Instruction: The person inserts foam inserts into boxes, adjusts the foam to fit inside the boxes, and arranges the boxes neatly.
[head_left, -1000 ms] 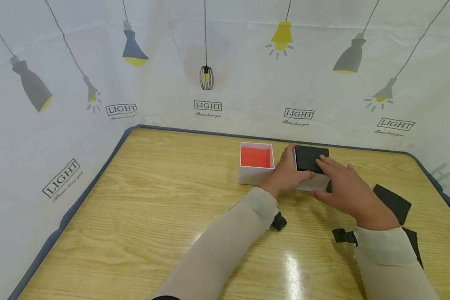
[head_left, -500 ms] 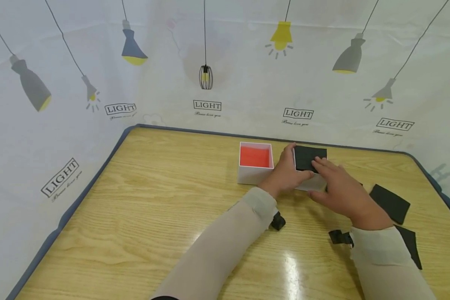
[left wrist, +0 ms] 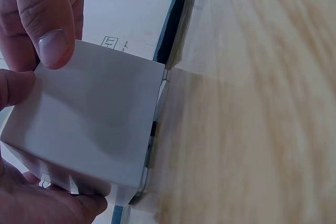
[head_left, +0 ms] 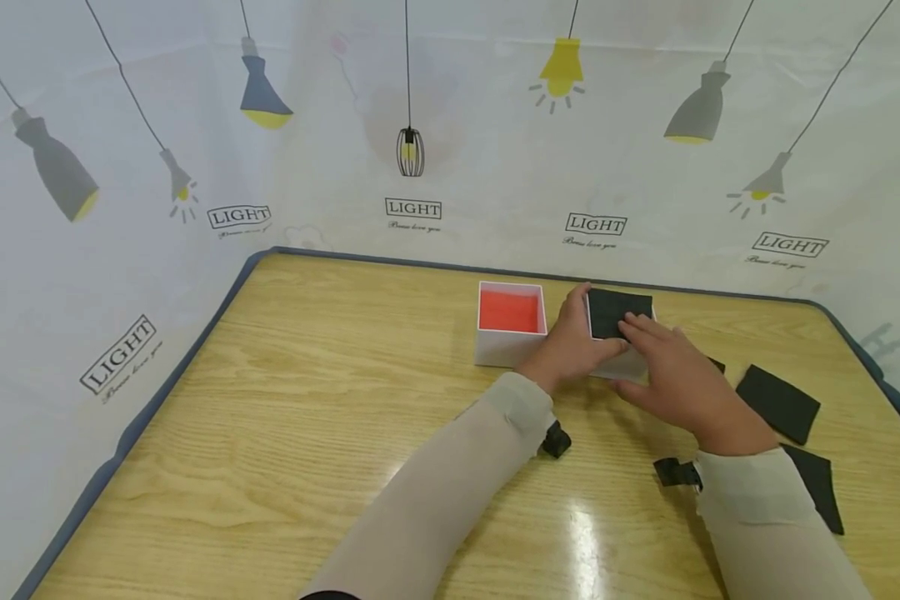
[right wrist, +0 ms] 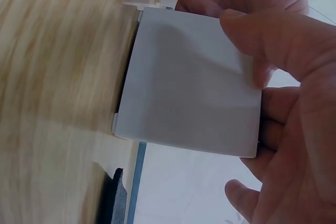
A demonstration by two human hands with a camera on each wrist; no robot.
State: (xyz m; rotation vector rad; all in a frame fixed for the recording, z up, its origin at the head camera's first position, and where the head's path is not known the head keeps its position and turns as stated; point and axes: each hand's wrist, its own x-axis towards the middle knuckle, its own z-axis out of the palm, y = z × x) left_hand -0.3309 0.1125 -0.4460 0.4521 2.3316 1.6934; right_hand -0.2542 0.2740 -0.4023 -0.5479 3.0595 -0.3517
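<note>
A light wooden tabletop (head_left: 307,417) with a dark blue-grey rim carries everything, its far and side edges meeting a white sheet printed with lamps. Toward the far edge, right of the middle, stands an open white box with a red inside (head_left: 511,323). Just to its right stands a second white box (head_left: 621,363) with a black foam sheet (head_left: 613,309) on top. Nearer the right edge lies a black foam square (head_left: 777,403) flat on the wood. Another black foam piece (head_left: 817,483) lies closer to the near right corner, partly hidden behind a sleeve.
</note>
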